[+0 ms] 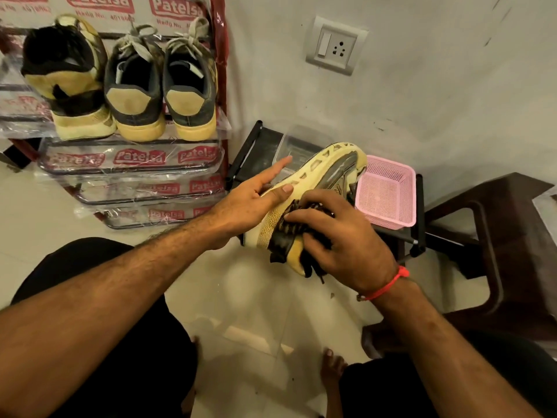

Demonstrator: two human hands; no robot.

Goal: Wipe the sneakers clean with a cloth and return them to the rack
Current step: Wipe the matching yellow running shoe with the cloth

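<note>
Fingers of the right hand [340, 236] curl round a sneaker [304, 203]; left hand [256, 197] fingers lie straight against its sole. Beside it, the rack [135, 164] wrapping reads "Patelsa".

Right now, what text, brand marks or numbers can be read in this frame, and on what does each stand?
"Patelsa": red and white label, repeated on the clear plastic wrap over the shoe rack shelves and its top.
"Regd No. 40196...": a guess at the small red line under the top labels; blurred and cut off.
Sneaker held in both hands: no readable mark.
Wall socket: none.
</note>
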